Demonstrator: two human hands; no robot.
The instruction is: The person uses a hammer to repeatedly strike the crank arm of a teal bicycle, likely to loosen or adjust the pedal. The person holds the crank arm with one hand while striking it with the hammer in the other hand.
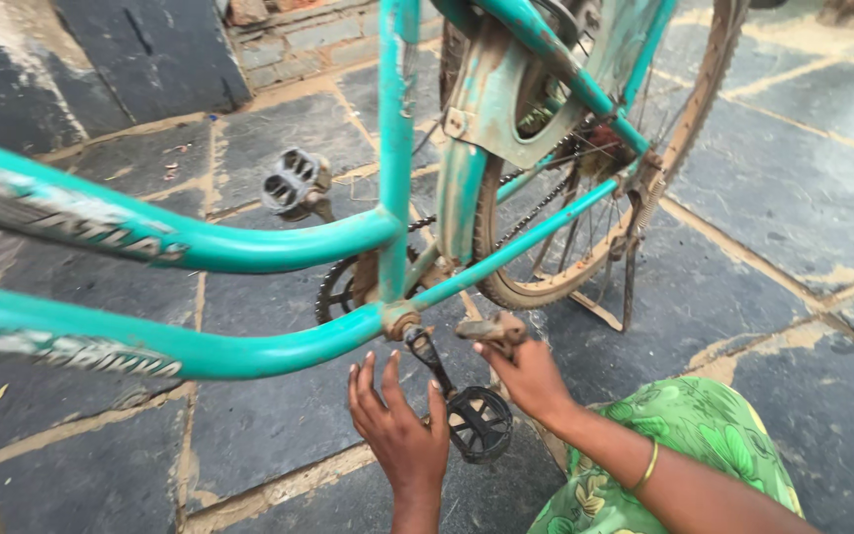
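A teal bicycle frame stands in front of me on a stone floor. Its near crank arm points down to a black pedal. My left hand is flat with fingers spread, just left of the crank arm and beside the pedal, holding nothing. My right hand grips a brown, rusty tool, held against the crank area below the bottom bracket. The far grey pedal sticks up beyond the frame.
The rear wheel with chain, teal chain guard and kickstand is to the right. My green patterned garment covers my knee at lower right. Dark stone slabs with sandy joints surround the bicycle; a wall rises behind.
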